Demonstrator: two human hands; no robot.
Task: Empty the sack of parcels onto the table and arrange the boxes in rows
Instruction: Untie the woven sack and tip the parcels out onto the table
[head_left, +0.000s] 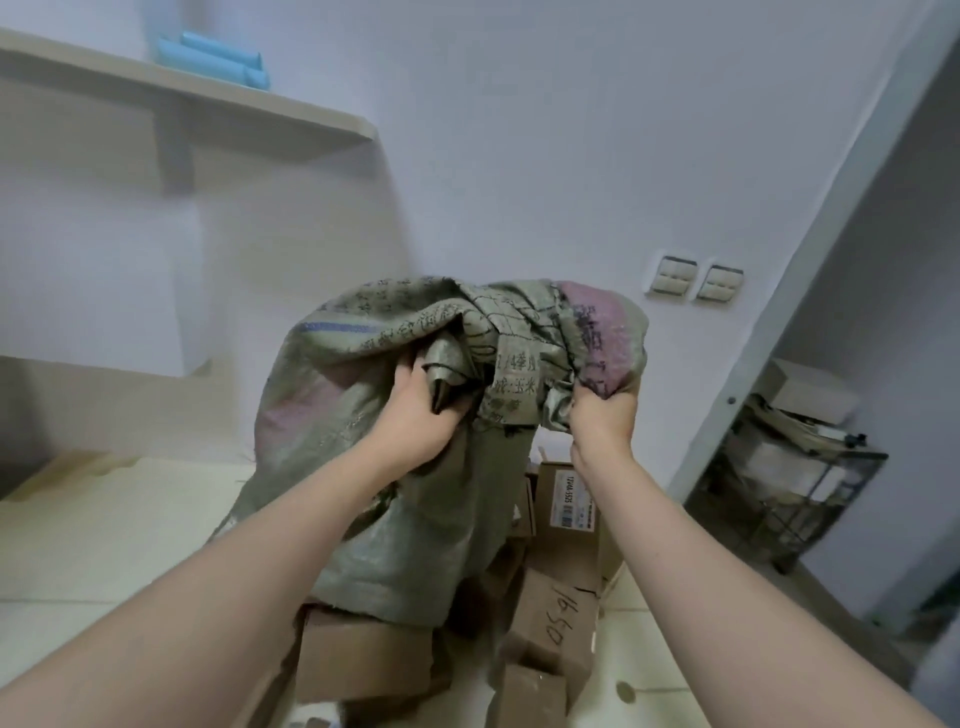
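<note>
Sack (441, 364) upended over pale table (104, 545). Left hand (415, 410) has fingers curled into bunched fabric at the sack's raised end; right hand (605, 421) is fisted tight on a fold at the sack's right side. Dump looks mostly done: brown boxes lie loose under the sack, with labelled box (566, 514) below-right of it, number-scrawled box (558, 618) lower, plain box (363, 660) right beneath the hem. Anything left inside sack: can't tell. Rows not started, all sorting left. White wall behind sack; shelf (208, 104) with blue rolls (218, 60) up-left of sack; wall switches (696, 283) right of sack; wire cart (789, 493) further right
</note>
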